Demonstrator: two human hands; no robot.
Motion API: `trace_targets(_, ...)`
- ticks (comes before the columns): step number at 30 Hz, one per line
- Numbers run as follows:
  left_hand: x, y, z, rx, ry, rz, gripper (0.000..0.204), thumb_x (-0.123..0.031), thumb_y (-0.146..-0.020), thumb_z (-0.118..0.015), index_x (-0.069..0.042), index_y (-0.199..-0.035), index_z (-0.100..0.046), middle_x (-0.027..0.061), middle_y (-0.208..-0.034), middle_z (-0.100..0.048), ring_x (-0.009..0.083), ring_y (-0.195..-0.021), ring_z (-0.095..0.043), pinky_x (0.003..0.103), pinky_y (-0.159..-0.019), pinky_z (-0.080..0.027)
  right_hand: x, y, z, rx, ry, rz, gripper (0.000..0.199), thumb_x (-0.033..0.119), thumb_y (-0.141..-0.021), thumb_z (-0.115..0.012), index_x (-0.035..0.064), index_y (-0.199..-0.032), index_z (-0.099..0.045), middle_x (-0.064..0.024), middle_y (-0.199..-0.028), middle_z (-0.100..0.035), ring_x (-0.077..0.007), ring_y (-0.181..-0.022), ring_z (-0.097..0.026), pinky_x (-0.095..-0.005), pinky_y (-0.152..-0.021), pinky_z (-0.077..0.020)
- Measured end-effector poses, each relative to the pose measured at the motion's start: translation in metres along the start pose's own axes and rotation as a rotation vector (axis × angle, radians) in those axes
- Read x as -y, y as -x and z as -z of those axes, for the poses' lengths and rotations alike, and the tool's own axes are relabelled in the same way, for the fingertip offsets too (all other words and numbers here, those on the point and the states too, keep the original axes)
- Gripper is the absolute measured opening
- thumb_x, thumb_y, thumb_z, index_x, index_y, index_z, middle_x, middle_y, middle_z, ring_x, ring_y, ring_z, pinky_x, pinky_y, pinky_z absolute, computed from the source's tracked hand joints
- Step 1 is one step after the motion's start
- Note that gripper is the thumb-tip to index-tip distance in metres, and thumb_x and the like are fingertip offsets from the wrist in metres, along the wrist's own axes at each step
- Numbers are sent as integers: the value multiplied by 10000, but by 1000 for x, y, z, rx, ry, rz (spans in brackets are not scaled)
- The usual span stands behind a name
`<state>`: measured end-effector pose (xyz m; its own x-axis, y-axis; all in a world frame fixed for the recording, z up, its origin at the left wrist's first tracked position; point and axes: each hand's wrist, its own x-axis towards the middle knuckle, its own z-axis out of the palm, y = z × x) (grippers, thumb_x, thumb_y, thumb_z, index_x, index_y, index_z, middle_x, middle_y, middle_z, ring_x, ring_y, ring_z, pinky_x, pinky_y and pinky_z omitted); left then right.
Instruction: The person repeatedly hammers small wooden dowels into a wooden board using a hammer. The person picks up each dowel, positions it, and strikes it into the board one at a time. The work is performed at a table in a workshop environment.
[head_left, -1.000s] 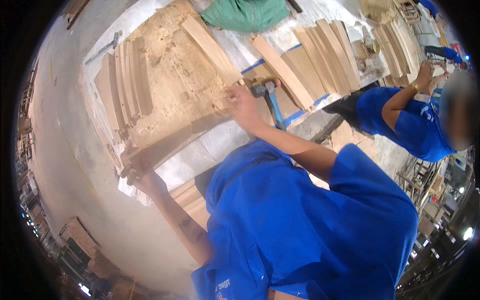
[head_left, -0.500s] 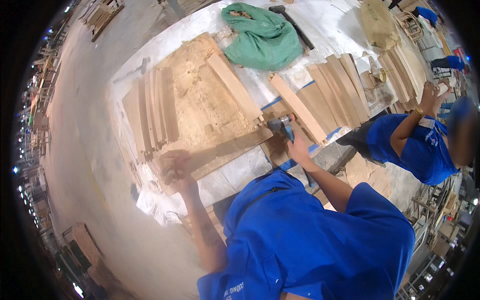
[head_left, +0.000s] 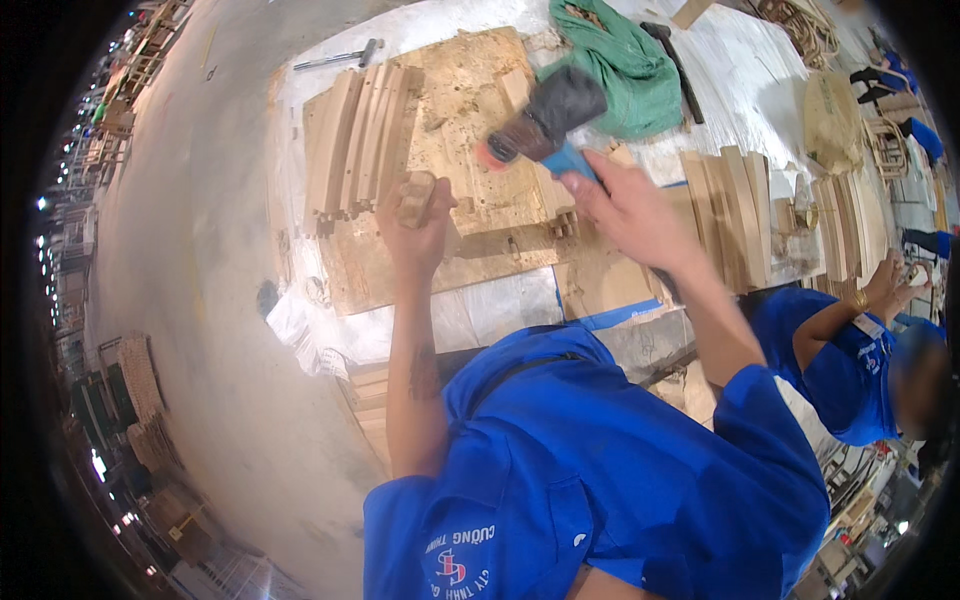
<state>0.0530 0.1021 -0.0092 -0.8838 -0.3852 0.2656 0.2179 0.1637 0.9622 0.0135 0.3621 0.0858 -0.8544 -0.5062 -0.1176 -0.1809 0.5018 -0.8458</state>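
The blue-handled hammer (head_left: 548, 122) is gripped in the closed right hand (head_left: 628, 208), its head's long axis slanted leftward toward the wooden piece (head_left: 414, 198) clasped in the curled left hand (head_left: 415, 240)

White lettering (head_left: 460, 537) curves around a red-and-white emblem (head_left: 452, 567) — on the wearer's blue shirt (head_left: 640, 470).

A green sack (head_left: 635, 85) lies left of a tan bundle (head_left: 832, 125) — sacking, perhaps.

The bare left hand (head_left: 416, 228) is curled, the left forearm (head_left: 412, 385) extended straight behind it; rightward, the bare right hand (head_left: 630, 212) is clenched, the right forearm (head_left: 718, 318) slanted.
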Motion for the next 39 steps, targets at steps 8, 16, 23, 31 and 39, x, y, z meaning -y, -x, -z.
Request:
trace_targets(8,-4,-19,-2,1,-6,-23,112,-93,-888,-730,11,-920,-706,33,-696,-659,108,-613,-617,275,-561,-478,102,-28,12,96,500,267,420,413,-1014,-534,2,-1093,-572,-194,-625,-591,-384,-629,-634,-461,-590,-488)
trace_targets(16,0,-11,14,-66,64,49,106,-74,-892,-691,31,-905,-689,50,-688,-646,115,-610,-600,266,-552,-480,126,-33,21,-130,367,484,372,399,-1018,-520,34,-1068,-573,-196,-618,-586,-411,-631,-628,-494,-583,-490)
trace_targets(23,10,3,12,-134,24,-3,190,-101,-872,-742,39,-997,-712,39,-682,-670,94,-603,-627,255,-556,-489,108,-52,7,58,586,343,374,401,-1009,-545,27,-1018,-557,-209,-652,-607,-407,-632,-614,-489,-578,-467)
trace_targets(31,0,-8,-1,-32,-171,-128,234,-111,-853,-766,50,-1004,-690,74,-862,-700,152,-795,-670,293,-639,-529,109,-35,-7,68,515,476,369,375,-998,-566,31,-1130,-585,-200,-649,-624,-406,-657,-655,-462,-587,-515)
trace_targets(39,-6,-10,-11,-125,-31,59,219,-99,-816,-766,60,-950,-696,172,-886,-729,191,-724,-696,330,-648,-527,127,-25,5,-106,160,579,355,343,-1010,-548,-3,-1089,-549,-191,-613,-599,-416,-591,-620,-504,-547,-483)
